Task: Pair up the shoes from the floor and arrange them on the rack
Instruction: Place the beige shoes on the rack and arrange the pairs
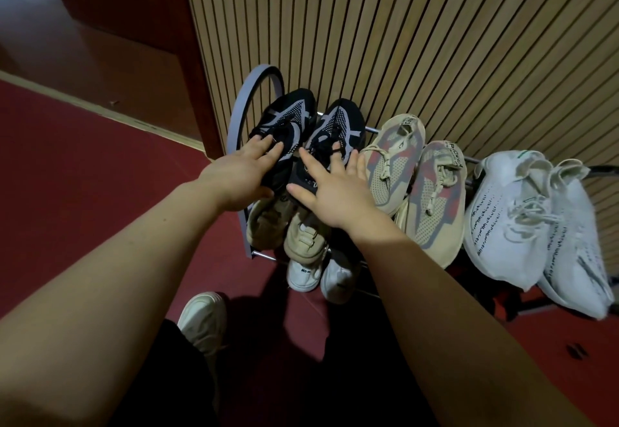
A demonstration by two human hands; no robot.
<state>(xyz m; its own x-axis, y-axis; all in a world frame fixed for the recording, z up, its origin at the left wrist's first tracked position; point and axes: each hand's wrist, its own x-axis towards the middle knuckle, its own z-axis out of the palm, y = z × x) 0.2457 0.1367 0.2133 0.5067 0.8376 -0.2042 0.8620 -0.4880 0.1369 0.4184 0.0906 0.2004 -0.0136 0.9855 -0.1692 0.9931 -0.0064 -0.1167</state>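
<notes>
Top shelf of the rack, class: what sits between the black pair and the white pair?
In the head view, a beige pair with red patches sits between the black pair and the white pair.

Three pairs of shoes (pixel 392 172) side by side atop rack (pixel 264 69), further pairs (pixel 303 242) beneath.

The left hand (pixel 241 175) and right hand (pixel 331 192) cover the near ends of the 2 black shoes (pixel 288 115) at the left end of the rack (pixel 254 81). On the tiers below, the beige pair (pixel 268 222) and the white pair (pixel 303 274) show only their near ends. The picture's right edge cuts off the rack's right end. A small dark thing (pixel 576 351) on the floor is too blurred to tell.
</notes>
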